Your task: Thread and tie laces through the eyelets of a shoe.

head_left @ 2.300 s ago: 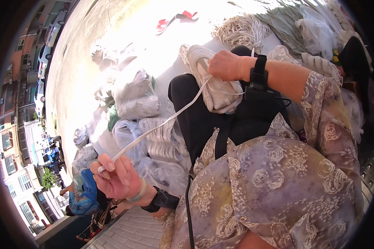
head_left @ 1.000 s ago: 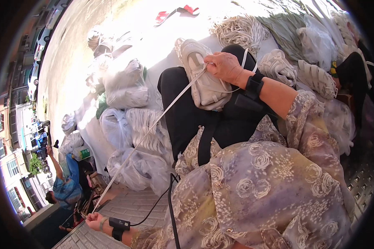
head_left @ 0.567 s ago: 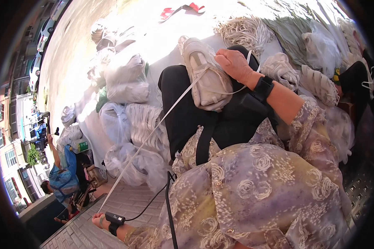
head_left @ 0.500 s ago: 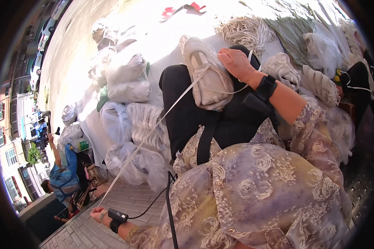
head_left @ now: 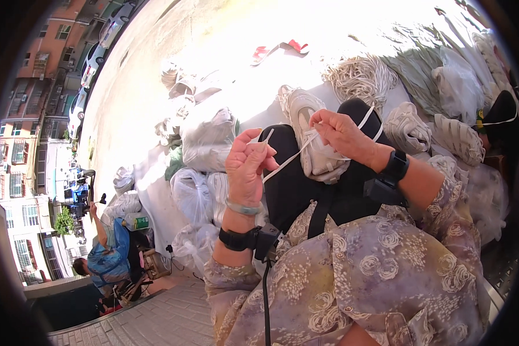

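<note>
The shoe (head_left: 318,158) rests on black trousers (head_left: 286,199), seemingly for steadiness. Left of the shoe, the left hand (head_left: 247,169) pinches the lace (head_left: 288,161); over the shoe, the right hand's (head_left: 343,136) grip I cannot tell.

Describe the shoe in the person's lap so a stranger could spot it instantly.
Start at the black trousers mid-picture. Resting on them, partly hidden by the right hand, is a pale shoe. Unlike the footwear farther right, it has a white lace stretching toward the left hand.
</note>
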Demonstrator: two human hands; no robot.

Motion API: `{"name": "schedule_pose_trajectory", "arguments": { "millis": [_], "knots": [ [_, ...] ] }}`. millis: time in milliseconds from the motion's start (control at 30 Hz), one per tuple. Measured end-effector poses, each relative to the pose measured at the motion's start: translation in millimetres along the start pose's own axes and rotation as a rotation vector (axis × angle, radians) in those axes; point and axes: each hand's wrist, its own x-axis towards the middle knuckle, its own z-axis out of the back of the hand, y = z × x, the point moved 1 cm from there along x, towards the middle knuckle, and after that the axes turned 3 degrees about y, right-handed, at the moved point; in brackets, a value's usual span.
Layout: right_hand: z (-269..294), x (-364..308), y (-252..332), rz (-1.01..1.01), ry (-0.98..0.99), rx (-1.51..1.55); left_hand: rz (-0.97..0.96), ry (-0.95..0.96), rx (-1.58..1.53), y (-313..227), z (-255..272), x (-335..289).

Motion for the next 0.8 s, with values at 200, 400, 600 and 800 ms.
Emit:
{"name": "schedule_pose_trajectory", "arguments": {
  "millis": [200,400,600,800],
  "knots": [
    [-6,-2,10,0.021,-0.106,0.245,0.017,0.152,-0.028,15,-43,29],
    [-5,-3,10,0.105,-0.097,0.336,0.048,0.149,-0.055,34,-49,35],
    [-10,-5,11,0.147,-0.115,0.356,0.042,0.139,-0.082,43,-52,29],
    [-15,-7,14,0.141,-0.043,0.451,0.013,0.189,-0.131,42,-46,29]
  ]
}}
